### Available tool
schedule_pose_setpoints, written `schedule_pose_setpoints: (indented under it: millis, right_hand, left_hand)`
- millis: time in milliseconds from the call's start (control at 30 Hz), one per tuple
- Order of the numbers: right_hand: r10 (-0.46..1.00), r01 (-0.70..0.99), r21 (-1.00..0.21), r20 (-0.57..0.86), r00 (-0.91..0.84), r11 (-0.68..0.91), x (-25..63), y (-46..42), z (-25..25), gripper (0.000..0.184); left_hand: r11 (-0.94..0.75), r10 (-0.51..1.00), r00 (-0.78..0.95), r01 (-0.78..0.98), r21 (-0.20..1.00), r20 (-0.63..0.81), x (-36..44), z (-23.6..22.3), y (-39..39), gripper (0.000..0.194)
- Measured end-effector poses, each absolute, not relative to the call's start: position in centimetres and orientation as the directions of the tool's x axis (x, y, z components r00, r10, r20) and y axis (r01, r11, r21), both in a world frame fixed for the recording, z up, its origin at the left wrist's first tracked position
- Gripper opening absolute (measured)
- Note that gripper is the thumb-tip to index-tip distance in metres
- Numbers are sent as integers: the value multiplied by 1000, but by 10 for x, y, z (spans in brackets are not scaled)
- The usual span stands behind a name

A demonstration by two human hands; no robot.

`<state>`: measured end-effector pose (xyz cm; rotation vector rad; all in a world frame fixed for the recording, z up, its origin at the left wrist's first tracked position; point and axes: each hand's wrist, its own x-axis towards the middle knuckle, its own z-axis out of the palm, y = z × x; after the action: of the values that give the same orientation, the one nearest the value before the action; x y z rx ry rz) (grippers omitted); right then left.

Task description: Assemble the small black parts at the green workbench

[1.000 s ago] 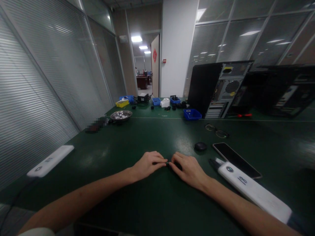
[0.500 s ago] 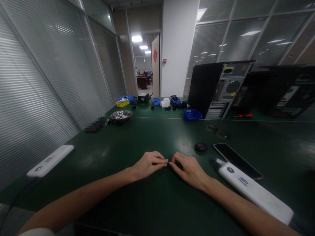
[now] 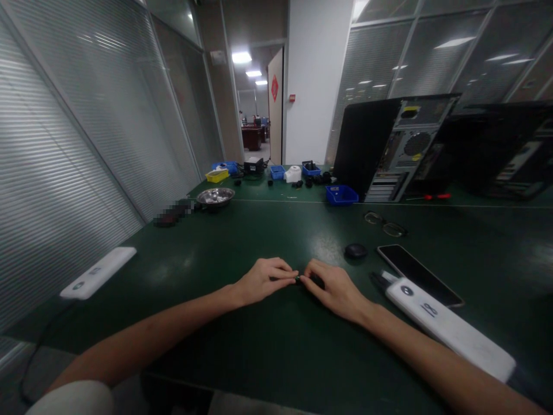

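Note:
A small dark piece with a green glint [image 3: 298, 279] sits between my fingertips, low over the green tabletop; its kind is too small to make out. From the left, my left hand [image 3: 268, 280] pinches it with thumb and fingers pressed together. My right hand [image 3: 332, 286] meets it from the other side, fingers curled and thumb tip against the piece. The hands almost touch at the fingertips. Nearest to my right hand lie a black rounded object [image 3: 355, 251], a smartphone [image 3: 417, 274] and a white power bank [image 3: 449, 328] marked with a number.
Eyeglasses [image 3: 384, 223] and a blue bin [image 3: 341, 195] lie farther back, before a computer tower [image 3: 367, 147] with its side exposed. A metal bowl [image 3: 215, 197] and a yellow tray [image 3: 217, 175] stand at back left. Another white power bank [image 3: 99, 272] with a cable is at left.
The view has tipped slightly down, so everything sits a little higher in the picture. Both hands keep their pinch at the same spot, and a green glint now shows on the piece.

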<state>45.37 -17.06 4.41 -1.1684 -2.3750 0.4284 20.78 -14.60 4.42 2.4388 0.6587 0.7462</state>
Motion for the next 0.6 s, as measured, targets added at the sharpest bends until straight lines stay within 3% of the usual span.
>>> schedule_pose_setpoints:
  millis: [133,400,600]
  right_hand:
    - [763,676,-356,249,-597,645,451,-174,47,23]
    - [815,683,-445,274,-511,578,449,-175,48,23]
    - [847,781,-338,293,-443,525,451,-169,41,21]
  left_hand:
    - [-790,518,792,299,535,323,208,43,-146,29]
    - [-741,598,735,355,570,320,210,48,-149,30]
    - [-741,614,743,426,520,266,214,44,-145,44]
